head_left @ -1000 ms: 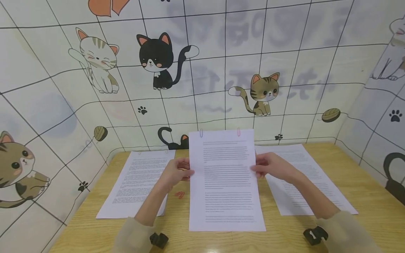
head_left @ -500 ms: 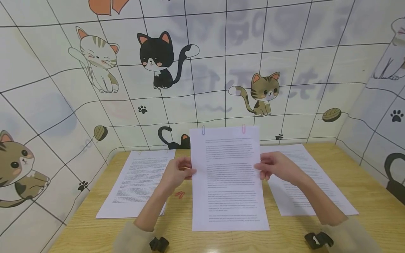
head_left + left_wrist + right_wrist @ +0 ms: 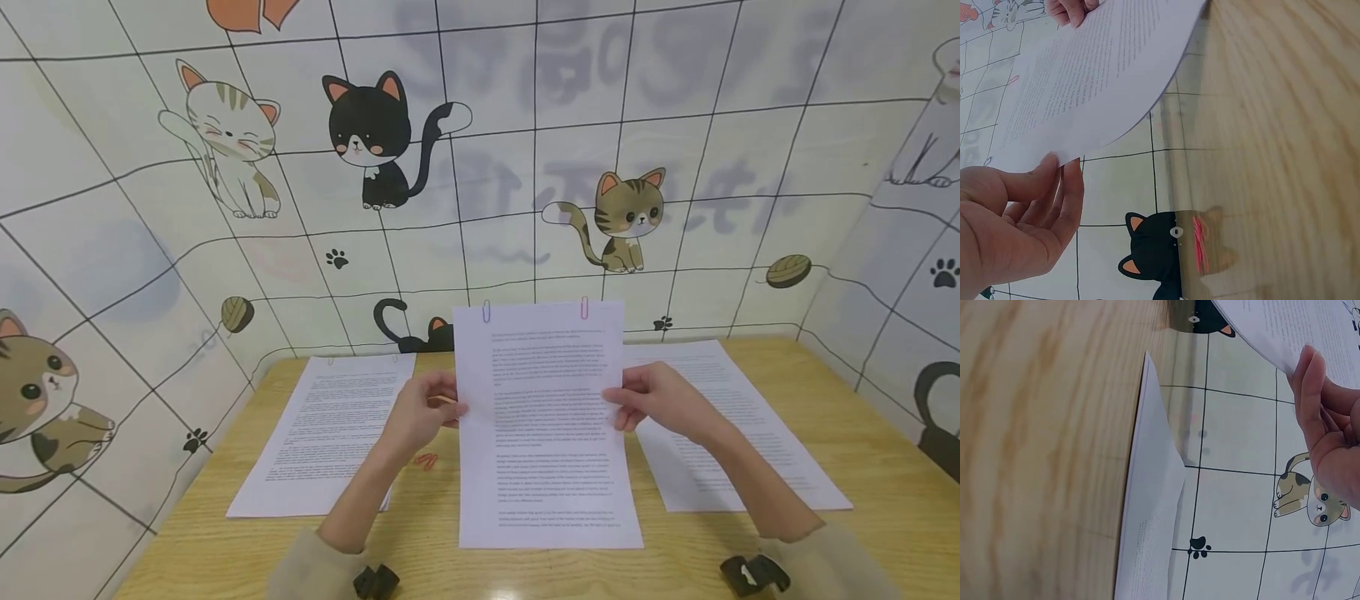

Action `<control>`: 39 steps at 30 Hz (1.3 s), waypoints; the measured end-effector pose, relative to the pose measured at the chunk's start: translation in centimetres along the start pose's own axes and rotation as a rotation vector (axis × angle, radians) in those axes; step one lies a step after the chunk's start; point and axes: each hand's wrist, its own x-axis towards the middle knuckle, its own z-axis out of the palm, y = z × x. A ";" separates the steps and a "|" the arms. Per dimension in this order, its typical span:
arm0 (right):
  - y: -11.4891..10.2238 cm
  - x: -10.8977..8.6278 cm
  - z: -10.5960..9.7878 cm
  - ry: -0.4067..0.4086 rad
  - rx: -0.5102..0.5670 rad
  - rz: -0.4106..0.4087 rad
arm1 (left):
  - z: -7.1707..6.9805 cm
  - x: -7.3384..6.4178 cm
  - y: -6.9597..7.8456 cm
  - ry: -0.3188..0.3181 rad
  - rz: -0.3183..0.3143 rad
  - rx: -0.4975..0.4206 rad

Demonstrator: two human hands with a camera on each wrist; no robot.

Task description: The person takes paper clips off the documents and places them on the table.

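Between both hands a stack of printed paper (image 3: pixel 551 433) is held up, its text side facing me. A bluish paper clip (image 3: pixel 486 312) and a pink paper clip (image 3: pixel 585 307) sit on its top edge. My left hand (image 3: pixel 423 408) pinches the left edge between thumb and fingers; the left wrist view shows this hand (image 3: pixel 1029 219) at the sheet's border. My right hand (image 3: pixel 660 400) pinches the right edge, and the right wrist view has the same hand (image 3: pixel 1329 419) gripping the paper (image 3: pixel 1310 337). Several pink-red paper clips (image 3: pixel 426 461) lie on the table near my left hand.
A second printed stack (image 3: pixel 322 433) with two clips at its top lies on the left of the wooden table (image 3: pixel 420 567). Another printed stack (image 3: pixel 738 450) lies on the right, partly behind my right arm. A cat-patterned cloth wall (image 3: pixel 510 242) rises behind the table.
The held stack has shifted slightly to the right and its top rose a little, with both hands keeping their pinch. The stacks on the table and the loose clips stay put.
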 end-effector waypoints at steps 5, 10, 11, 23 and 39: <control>-0.1 -0.1 0.2 0.030 0.002 -0.007 | -0.2 -0.1 -0.2 -0.036 0.049 0.028; 0.0 -0.2 0.5 0.044 -0.007 -0.053 | -0.6 -0.2 0.2 0.000 0.148 0.139; 0.1 -0.2 0.5 0.047 -0.013 -0.060 | -0.7 -0.1 0.4 0.020 0.170 0.162; -0.2 -0.4 1.0 0.089 -0.113 -0.103 | -1.4 -0.2 2.1 0.193 0.536 0.203; -1.5 -0.7 2.0 0.067 -0.188 -0.165 | -1.7 -1.2 3.5 0.301 0.838 0.305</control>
